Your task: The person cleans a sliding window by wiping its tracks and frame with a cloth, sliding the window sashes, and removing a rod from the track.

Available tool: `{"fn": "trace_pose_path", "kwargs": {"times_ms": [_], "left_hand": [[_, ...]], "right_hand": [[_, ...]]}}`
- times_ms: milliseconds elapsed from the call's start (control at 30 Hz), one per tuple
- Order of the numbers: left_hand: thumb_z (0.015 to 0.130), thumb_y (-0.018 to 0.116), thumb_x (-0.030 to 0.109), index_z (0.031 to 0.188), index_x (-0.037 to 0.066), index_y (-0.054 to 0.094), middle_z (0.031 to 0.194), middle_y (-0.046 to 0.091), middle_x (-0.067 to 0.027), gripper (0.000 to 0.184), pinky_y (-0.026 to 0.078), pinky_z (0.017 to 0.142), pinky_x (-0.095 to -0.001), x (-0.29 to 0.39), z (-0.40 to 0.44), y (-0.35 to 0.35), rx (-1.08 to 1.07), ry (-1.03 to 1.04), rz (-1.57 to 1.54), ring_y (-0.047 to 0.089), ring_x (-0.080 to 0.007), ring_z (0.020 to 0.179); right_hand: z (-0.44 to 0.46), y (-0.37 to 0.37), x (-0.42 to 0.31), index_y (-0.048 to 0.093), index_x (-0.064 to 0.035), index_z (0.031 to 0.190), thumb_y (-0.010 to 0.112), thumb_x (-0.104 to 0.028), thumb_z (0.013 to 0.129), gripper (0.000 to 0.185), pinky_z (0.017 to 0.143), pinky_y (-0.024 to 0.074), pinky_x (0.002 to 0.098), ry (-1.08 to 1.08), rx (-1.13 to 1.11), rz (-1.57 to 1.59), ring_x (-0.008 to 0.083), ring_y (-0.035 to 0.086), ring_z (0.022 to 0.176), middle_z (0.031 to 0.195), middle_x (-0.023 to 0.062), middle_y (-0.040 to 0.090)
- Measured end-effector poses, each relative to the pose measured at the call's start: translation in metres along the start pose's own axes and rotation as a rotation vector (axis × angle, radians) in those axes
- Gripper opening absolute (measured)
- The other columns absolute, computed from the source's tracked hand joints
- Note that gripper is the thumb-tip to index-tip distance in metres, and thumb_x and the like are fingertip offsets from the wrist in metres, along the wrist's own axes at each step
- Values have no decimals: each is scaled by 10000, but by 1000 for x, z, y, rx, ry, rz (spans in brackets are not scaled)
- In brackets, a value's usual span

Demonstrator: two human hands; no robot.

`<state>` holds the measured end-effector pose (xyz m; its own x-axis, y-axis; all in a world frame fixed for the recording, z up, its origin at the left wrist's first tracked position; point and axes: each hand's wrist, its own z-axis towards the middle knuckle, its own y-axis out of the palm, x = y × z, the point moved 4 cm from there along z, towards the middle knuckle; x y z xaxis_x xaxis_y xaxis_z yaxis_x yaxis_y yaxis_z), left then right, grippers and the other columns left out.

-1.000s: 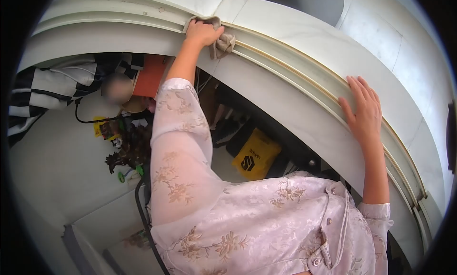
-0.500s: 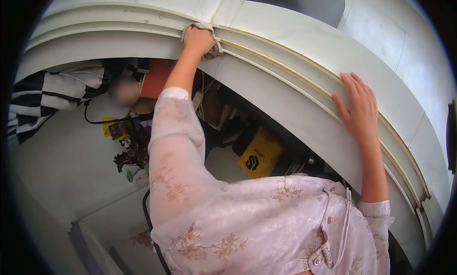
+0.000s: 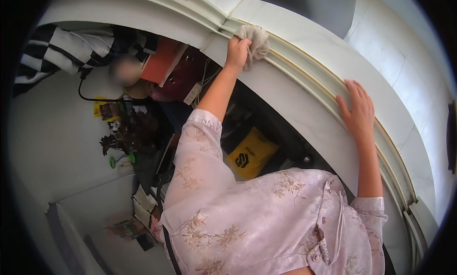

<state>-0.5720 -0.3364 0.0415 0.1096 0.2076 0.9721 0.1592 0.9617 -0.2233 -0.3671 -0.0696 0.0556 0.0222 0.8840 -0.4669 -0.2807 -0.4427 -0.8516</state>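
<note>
My left hand [image 3: 236, 52] is closed around a crumpled beige-grey cloth [image 3: 257, 38], which bunches out past the thumb side. The cloth lies on the pale window sill's track [image 3: 297, 64], a set of long parallel rails with brownish edges. Farther right along the same rails, my right hand [image 3: 360, 111] rests flat with fingers stretched and nothing held. Both arms reach out from light pink floral sleeves.
Below the sill are a yellow bag [image 3: 251, 153], an orange-red box or folder [image 3: 162, 65] and a white power strip [image 3: 192, 93] with cables. Black-and-white checked fabric [image 3: 66, 51] lies at left, near a dark figurine [image 3: 131, 132].
My left hand has slid right along the rails with the cloth, closer to my right hand. My right hand stays on the sill. The view has shifted somewhat.
</note>
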Motion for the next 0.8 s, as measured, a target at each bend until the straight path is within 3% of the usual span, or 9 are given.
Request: {"fn": "trace_pose_path", "kwargs": {"times_ms": [33, 100, 200, 267, 300, 467, 600, 633, 800], "left_hand": [[716, 422, 67, 897, -47, 555, 877, 568, -69, 252, 409, 697, -276, 8, 1, 1, 5, 4, -10, 517, -150, 800], [711, 450, 109, 700, -53, 543, 659, 558, -187, 187, 401, 599, -293, 19, 1, -10, 285, 38, -35, 540, -202, 657], [774, 395, 274, 713, -2, 615, 768, 605, -187, 358, 416, 685, -363, 52, 29, -24, 67, 134, 1256, 560, -276, 790], [786, 338, 350, 744, 14, 636, 833, 611, -169, 451, 414, 723, -407, 45, 56, -22, -101, 269, 1652, 560, -291, 830], [782, 324, 348, 804, 36, 640, 875, 616, -136, 445, 411, 749, -392, 32, 69, -20, -247, 174, 1824, 563, -273, 870], [764, 348, 313, 885, 85, 632, 991, 590, -118, 384, 424, 765, -381, 1, 108, -18, -421, 30, 1751, 557, -275, 918], [769, 389, 312, 756, 73, 633, 811, 617, -134, 342, 470, 570, -422, 12, 64, 5, -660, 418, 1787, 602, -282, 743], [750, 420, 298, 718, 58, 631, 733, 613, -151, 321, 467, 568, -416, 18, 47, 19, -374, 323, 1657, 601, -295, 679], [701, 467, 334, 595, 54, 614, 586, 578, -141, 334, 451, 534, -391, 31, -27, 76, -390, 489, 1344, 577, -291, 571]], "right_hand": [[-1, 1, 0, 500, -58, 1075, 544, -231, 776, 348, 886, 345, 358, -1, -1, -6, 245, 442, 1087, 1079, 90, 535], [-2, 3, 1, 496, -58, 1080, 539, -233, 779, 350, 888, 342, 356, -5, -2, -14, 243, 441, 1088, 1079, 91, 535], [-1, 5, 0, 489, -59, 1088, 532, -238, 784, 355, 889, 339, 353, -4, 6, -42, 241, 439, 1091, 1080, 89, 533], [-2, 6, -1, 488, -58, 1086, 530, -238, 786, 353, 883, 340, 355, -13, 9, -58, 237, 440, 1091, 1076, 87, 534], [-3, 6, 0, 488, -58, 1086, 530, -238, 786, 353, 883, 340, 355, -8, 2, -64, 237, 440, 1091, 1076, 87, 534], [-2, 0, -4, 492, -58, 1072, 533, -227, 780, 340, 870, 346, 364, 10, -3, -34, 241, 446, 1080, 1070, 92, 532], [2, 1, -1, 494, -60, 1067, 532, -227, 779, 336, 871, 345, 363, 4, 5, 0, 242, 446, 1078, 1068, 92, 532], [2, 2, -2, 495, -59, 1065, 532, -227, 778, 334, 872, 345, 362, 4, 7, -15, 242, 446, 1078, 1067, 91, 532], [0, 4, -2, 495, -60, 1068, 528, -232, 782, 334, 876, 343, 358, 0, -8, -46, 238, 445, 1080, 1070, 89, 532]]}}
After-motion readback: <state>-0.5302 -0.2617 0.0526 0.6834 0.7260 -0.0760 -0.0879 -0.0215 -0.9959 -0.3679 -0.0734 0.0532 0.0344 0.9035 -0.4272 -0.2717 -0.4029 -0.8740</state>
